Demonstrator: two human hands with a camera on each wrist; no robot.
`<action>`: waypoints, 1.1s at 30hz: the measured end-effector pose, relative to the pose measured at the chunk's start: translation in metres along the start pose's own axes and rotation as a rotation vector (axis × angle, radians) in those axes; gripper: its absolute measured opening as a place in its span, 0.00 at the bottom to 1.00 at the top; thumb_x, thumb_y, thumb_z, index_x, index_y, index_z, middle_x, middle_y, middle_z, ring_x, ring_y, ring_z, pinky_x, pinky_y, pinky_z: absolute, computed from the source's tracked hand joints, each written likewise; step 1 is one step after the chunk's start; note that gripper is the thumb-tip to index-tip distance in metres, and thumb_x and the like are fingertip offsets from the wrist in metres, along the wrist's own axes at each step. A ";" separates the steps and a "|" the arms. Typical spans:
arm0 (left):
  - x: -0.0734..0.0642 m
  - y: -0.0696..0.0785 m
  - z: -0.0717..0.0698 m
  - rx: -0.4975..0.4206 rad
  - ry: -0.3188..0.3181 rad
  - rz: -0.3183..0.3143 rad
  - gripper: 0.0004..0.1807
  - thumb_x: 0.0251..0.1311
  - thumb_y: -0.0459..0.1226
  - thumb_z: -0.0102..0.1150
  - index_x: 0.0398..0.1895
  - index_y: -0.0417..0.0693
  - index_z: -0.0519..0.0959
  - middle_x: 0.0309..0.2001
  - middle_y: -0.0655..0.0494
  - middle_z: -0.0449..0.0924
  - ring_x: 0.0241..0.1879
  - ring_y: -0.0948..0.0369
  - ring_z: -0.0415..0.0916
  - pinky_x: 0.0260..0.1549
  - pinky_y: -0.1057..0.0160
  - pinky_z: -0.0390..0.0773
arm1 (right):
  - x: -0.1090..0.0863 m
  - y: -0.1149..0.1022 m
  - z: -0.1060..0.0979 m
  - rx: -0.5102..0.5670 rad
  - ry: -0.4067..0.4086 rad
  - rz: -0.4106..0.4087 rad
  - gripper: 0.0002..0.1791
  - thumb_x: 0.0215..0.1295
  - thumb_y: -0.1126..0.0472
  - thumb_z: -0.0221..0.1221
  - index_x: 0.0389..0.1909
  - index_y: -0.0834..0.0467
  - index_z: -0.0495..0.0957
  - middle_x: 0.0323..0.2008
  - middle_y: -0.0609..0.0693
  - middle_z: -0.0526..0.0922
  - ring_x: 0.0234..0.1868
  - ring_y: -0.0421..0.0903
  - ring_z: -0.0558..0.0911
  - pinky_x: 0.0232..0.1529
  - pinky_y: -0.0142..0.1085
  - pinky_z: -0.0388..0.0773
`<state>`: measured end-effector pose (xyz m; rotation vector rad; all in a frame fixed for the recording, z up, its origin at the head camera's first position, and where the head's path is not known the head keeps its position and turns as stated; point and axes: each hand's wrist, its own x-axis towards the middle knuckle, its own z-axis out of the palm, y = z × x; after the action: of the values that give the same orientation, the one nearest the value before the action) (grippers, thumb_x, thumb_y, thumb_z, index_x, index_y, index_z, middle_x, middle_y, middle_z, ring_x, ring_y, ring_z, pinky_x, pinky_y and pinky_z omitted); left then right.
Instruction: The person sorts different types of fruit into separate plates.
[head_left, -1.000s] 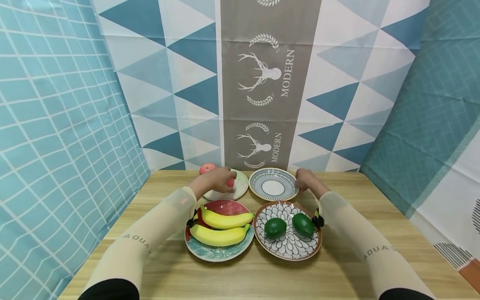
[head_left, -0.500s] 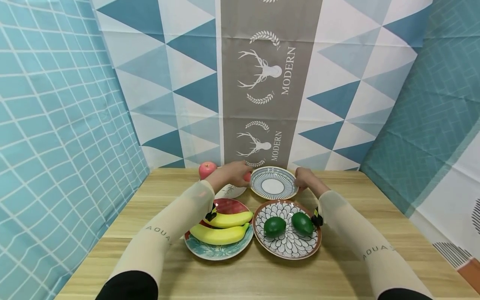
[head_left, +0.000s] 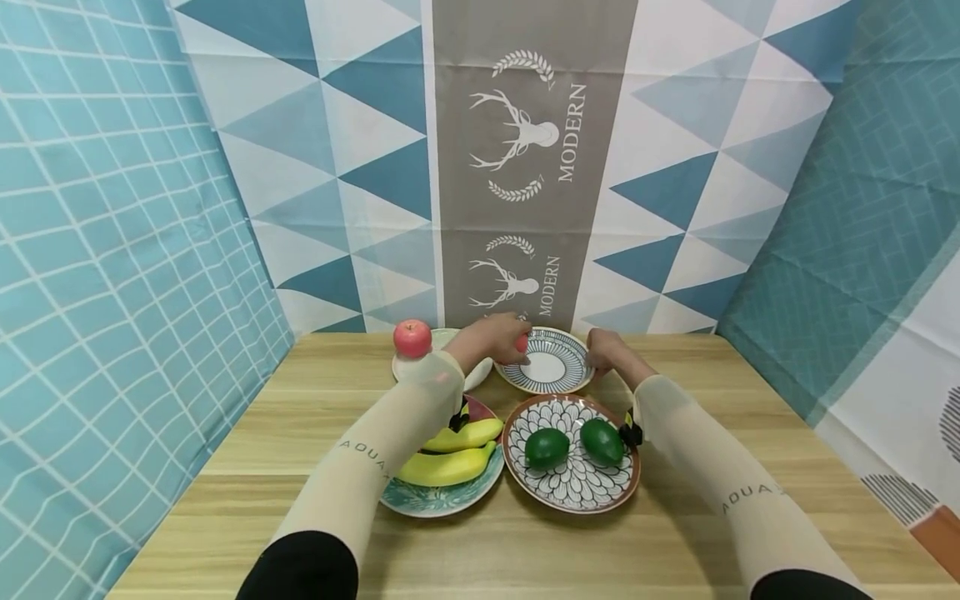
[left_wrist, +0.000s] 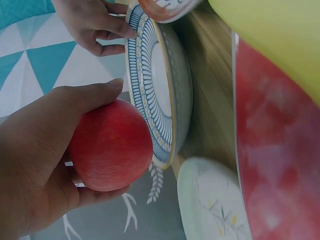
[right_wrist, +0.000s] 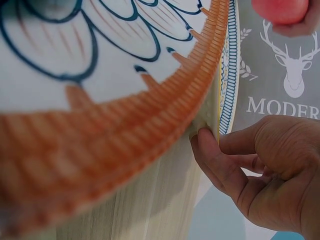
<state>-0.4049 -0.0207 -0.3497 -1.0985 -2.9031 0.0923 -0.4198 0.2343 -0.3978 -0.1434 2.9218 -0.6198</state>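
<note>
My left hand (head_left: pixel 497 339) grips a red apple (left_wrist: pixel 111 145), its fingers and thumb curled round the fruit. In the head view the hand is over the left rim of a blue-striped white plate (head_left: pixel 546 367) at the back of the table. Most of the held apple is hidden there behind the hand. At the plate's right rim, my right hand (head_left: pixel 611 353) pinches the edge between thumb and fingers, as the right wrist view shows. Another red apple (head_left: pixel 412 339) sits on a pale plate (head_left: pixel 405 368) at the back left, partly covered by my left forearm.
Nearer me, a red and teal plate (head_left: pixel 442 502) holds two bananas (head_left: pixel 447 467), partly under my left forearm. A brown-rimmed petal-patterned plate (head_left: pixel 577 496) bears two green fruits (head_left: pixel 547 449) close to my right wrist. A patterned cloth (head_left: pixel 517 167) hangs behind the table.
My left hand has carried the apple rightward from over the pale plate to the blue-striped plate. My right hand has stayed at the rim. The view has tilted slightly.
</note>
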 end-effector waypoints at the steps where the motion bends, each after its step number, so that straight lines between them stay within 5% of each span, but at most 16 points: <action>1: 0.003 0.002 0.000 -0.009 -0.001 -0.002 0.32 0.65 0.55 0.69 0.67 0.49 0.78 0.61 0.47 0.79 0.57 0.51 0.77 0.55 0.52 0.79 | 0.000 0.000 0.000 0.004 0.001 0.002 0.09 0.62 0.75 0.58 0.42 0.72 0.72 0.39 0.67 0.78 0.21 0.45 0.80 0.33 0.44 0.88; 11: 0.028 0.023 0.016 -0.075 -0.029 -0.046 0.32 0.65 0.55 0.69 0.67 0.51 0.79 0.59 0.51 0.79 0.56 0.53 0.77 0.54 0.55 0.79 | -0.006 0.002 0.004 0.006 -0.011 0.012 0.10 0.62 0.75 0.58 0.43 0.73 0.73 0.41 0.69 0.79 0.19 0.44 0.82 0.32 0.43 0.88; 15: 0.038 0.028 0.017 -0.085 -0.022 -0.052 0.33 0.66 0.55 0.69 0.69 0.52 0.78 0.61 0.51 0.79 0.59 0.52 0.76 0.60 0.53 0.76 | -0.005 0.001 0.002 0.005 -0.005 0.007 0.08 0.62 0.76 0.57 0.41 0.71 0.72 0.38 0.66 0.79 0.19 0.45 0.81 0.33 0.44 0.88; 26: 0.051 0.047 0.014 -0.084 -0.019 0.009 0.36 0.66 0.54 0.69 0.73 0.48 0.75 0.65 0.47 0.78 0.63 0.51 0.75 0.63 0.56 0.74 | -0.001 -0.001 0.001 0.010 0.012 0.018 0.05 0.59 0.77 0.55 0.35 0.67 0.70 0.35 0.64 0.78 0.17 0.44 0.82 0.27 0.40 0.87; 33: 0.060 0.059 0.016 -0.101 -0.010 0.076 0.29 0.67 0.52 0.69 0.65 0.49 0.78 0.56 0.49 0.79 0.53 0.54 0.77 0.53 0.58 0.77 | 0.001 0.001 0.000 -0.023 0.021 -0.018 0.05 0.58 0.76 0.53 0.34 0.67 0.71 0.33 0.62 0.80 0.17 0.45 0.83 0.28 0.42 0.87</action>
<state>-0.4117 0.0627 -0.3692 -1.2274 -2.9039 -0.0481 -0.4214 0.2354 -0.3981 -0.1671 2.9520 -0.5947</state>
